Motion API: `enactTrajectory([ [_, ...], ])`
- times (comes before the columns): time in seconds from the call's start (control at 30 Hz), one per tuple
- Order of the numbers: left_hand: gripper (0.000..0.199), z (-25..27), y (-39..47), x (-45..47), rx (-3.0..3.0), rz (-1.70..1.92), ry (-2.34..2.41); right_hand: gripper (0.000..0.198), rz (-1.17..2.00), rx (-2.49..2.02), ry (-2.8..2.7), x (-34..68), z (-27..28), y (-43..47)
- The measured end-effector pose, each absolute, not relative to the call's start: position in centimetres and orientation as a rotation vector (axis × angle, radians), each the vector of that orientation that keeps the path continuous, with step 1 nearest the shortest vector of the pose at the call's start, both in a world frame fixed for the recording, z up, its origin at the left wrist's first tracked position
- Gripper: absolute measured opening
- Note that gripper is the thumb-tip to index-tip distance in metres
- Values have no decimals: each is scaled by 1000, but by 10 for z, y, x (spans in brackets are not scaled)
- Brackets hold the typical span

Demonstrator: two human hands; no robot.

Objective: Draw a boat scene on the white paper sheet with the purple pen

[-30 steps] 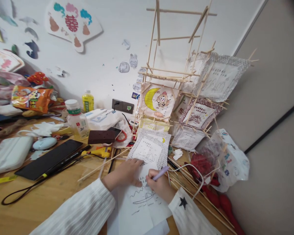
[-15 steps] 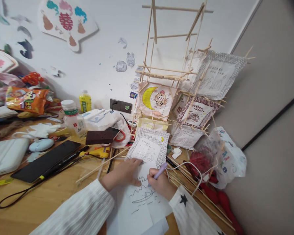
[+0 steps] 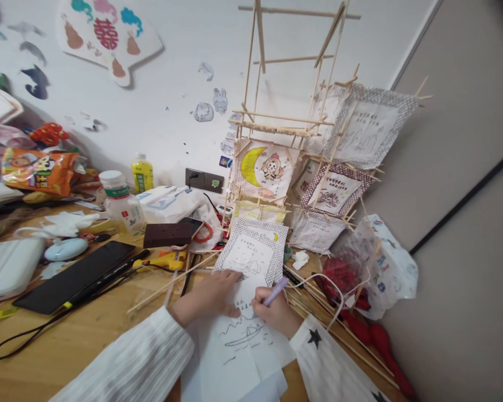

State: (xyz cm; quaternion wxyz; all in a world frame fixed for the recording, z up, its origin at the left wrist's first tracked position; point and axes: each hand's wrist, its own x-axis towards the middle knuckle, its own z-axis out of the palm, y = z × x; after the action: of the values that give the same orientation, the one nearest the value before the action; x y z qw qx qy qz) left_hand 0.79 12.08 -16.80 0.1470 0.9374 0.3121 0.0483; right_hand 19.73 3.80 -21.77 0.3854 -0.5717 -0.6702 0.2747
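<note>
In my right hand [image 3: 274, 312] is a lavender pen [image 3: 275, 291], its tip hidden behind my fingers on the paper. Under it lies a white sheet of paper [image 3: 235, 368] with a line drawing of a boat on water, mountain outlines and some handwritten characters. My left hand [image 3: 212, 296] rests flat on the sheet with fingers stretched, touching its upper left part. Just beyond my fingers a drawing with a crosshatched border [image 3: 254, 251] and a small yellow moon leans against the stick frame.
A tall wooden stick frame [image 3: 285, 131] with decorated paper panels stands at the back. Loose sticks [image 3: 347, 340] and a white cable lie to the right. On the left are a yellow glue gun [image 3: 163, 261], a black slab [image 3: 77, 276], a dark brown box [image 3: 166, 235] and bottles [image 3: 121, 204].
The camera view has shifted slightly, so the background sits a little further left. Both hands stay in nearly the same place on the paper, the pen still held.
</note>
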Motion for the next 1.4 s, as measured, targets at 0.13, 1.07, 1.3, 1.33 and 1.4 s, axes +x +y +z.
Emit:
enactTrajectory([
  [0.13,77,-167,121,8,2682,128,913,24,727,-1450,-1697,199,-219,39],
  [1.07,78,-174,124,8,2669,154,920,24,730,-1443,-1687,209,-216,40],
  [1.3,79,-175,125,9,2662,154,909,24,742,-1450,-1691,210,-213,39],
  [1.33,79,-175,125,9,2661,157,909,24,741,-1448,-1698,211,-212,39],
  [1.4,79,-175,125,9,2661,166,904,25,739,-1445,-1707,211,-211,39],
])
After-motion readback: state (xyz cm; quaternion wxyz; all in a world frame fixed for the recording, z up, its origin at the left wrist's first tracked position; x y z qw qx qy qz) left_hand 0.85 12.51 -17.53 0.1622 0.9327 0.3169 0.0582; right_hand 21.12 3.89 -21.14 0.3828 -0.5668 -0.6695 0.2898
